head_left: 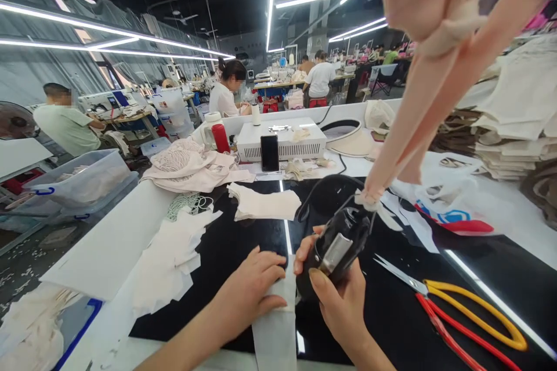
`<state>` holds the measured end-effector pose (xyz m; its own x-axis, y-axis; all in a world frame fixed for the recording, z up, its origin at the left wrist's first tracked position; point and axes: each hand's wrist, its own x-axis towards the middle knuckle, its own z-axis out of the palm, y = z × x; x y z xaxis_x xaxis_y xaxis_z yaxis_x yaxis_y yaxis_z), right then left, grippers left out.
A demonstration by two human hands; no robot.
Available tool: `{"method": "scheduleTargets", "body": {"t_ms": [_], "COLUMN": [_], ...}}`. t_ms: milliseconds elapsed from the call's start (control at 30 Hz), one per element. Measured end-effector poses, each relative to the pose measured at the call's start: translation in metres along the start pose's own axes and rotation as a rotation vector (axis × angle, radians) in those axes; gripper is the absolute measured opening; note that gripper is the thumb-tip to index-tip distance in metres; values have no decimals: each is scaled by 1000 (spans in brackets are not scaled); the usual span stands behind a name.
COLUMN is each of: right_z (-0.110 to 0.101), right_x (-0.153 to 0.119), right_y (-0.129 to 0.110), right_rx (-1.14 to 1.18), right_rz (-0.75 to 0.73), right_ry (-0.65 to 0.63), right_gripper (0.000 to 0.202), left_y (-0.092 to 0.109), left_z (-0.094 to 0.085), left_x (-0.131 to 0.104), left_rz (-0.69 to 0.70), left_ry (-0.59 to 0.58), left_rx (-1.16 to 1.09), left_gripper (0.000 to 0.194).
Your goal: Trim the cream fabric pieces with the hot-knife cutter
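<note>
My right hand (pixel 335 287) is wrapped round a black hand-held electric tool (pixel 333 246) with a silver metal plate. Its exact kind and its underside are hidden. Knotted pink cloth strips (pixel 413 110) hang from above and are tied to the tool's top end. My left hand (pixel 256 284) lies with fingers stretched out and pressed down beside the tool, holding nothing. Under those fingertips runs a pale, narrow strip (pixel 274 339) along the black glossy tabletop (pixel 230 243). Cream fabric pieces (pixel 263 202) lie stacked just beyond the hands.
Scissors (pixel 424 287) with yellow and red handles lie spread at the right. White cut pieces (pixel 167 266) are piled at the left. A phone (pixel 270 153) leans on a white box (pixel 281 139) at the back. Fabric stacks (pixel 517 110) stand far right; other people sit beyond.
</note>
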<state>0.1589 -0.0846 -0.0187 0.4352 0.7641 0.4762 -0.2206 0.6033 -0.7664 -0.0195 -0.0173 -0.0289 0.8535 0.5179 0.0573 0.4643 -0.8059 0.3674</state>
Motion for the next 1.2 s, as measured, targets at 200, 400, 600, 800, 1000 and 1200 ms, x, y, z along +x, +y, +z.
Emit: {"method": "scheduleTargets", "body": {"t_ms": [200, 400, 600, 800, 1000, 1200], "right_z": [-10, -4, -6, -23, -23, -24], "right_x": [1, 5, 9, 11, 8, 2], "right_y": [-1, -28, -43, -32, -28, -29], "right_rx": [-20, -140, -348, -238, -87, -93], "right_rz": [44, 123, 95, -75, -44, -25], "right_ry": [-25, 41, 40, -111, -56, -60], "right_gripper": [43, 39, 46, 28, 30, 29], "left_y": [18, 13, -8, -26, -16, -19], "left_z": [40, 56, 30, 17, 16, 30], "left_x": [-30, -24, -20, -27, -13, 13], "left_rz": [99, 152, 349, 395, 189, 158], "left_ry": [303, 388, 191, 74, 211, 186], "left_rx": [291, 300, 165, 12, -19, -4], "left_gripper": [10, 11, 12, 34, 39, 39]}}
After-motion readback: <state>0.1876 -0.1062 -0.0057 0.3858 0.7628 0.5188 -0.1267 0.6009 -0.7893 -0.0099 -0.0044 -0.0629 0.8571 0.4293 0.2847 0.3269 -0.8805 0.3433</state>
